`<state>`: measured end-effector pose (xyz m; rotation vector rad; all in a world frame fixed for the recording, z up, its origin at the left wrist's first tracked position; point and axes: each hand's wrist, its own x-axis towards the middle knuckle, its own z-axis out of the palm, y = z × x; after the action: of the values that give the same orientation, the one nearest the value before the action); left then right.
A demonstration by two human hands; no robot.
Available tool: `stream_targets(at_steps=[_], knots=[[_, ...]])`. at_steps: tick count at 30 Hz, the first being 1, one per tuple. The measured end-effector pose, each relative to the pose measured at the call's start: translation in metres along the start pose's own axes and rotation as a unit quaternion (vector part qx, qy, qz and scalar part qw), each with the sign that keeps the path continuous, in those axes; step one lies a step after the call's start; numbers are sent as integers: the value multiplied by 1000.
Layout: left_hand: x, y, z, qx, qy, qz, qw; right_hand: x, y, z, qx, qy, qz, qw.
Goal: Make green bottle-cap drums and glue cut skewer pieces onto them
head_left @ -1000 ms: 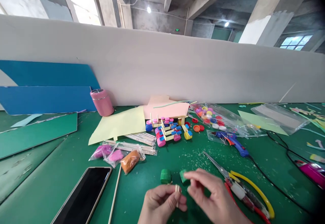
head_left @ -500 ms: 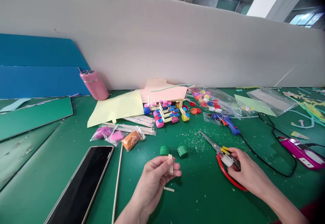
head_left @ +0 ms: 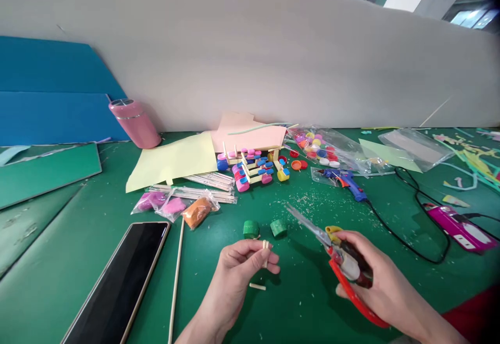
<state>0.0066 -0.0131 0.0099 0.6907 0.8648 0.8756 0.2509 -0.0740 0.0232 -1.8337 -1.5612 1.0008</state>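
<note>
Left hand pinching short sticks, right hand gripping scissors, both low over the green table.

Left hand is closing thumb and forefinger narrowly on a pair of short sticks, long axis running 12 to 6, tops poking above the pinch. Right hand is wrapping tightly round the red and yellow handles of the scissors, blades lying near shut and pointing toward 10 o'clock. The sticks are sitting at 9 o'clock from the right hand, near but apart from the blade tip. The left hand is the nearer one. Left wrist is coming up from 6, palm turned inward; right forearm is entering from 4. A loose stick piece is lying flat just below the left fingers, two green caps at 12, a long skewer and a phone off at 9.
</note>
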Motion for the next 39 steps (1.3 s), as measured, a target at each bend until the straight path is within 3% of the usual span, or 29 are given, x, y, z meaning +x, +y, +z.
stream_targets(at_steps=[5, 9, 19, 27, 33, 39], knots=[[-1, -2, -3, 4, -40, -3, 999, -3, -3, 3, -181, -30, -113, 977], [1, -3, -6, 8, -60, 13, 998, -3, -4, -2, -223, -78, -126, 963], [4, -11, -13, 62, -97, 59, 992, 4, -14, -3, -234, -102, -167, 952], [6, -8, -11, 98, -85, 60, 990, 10, -15, -5, -218, -101, -184, 953], [5, -1, -6, 130, -72, 52, 988, 12, -17, -5, -186, -127, -165, 960], [5, -6, -6, 87, -82, 35, 992, 13, -25, -1, -201, -154, -117, 960]])
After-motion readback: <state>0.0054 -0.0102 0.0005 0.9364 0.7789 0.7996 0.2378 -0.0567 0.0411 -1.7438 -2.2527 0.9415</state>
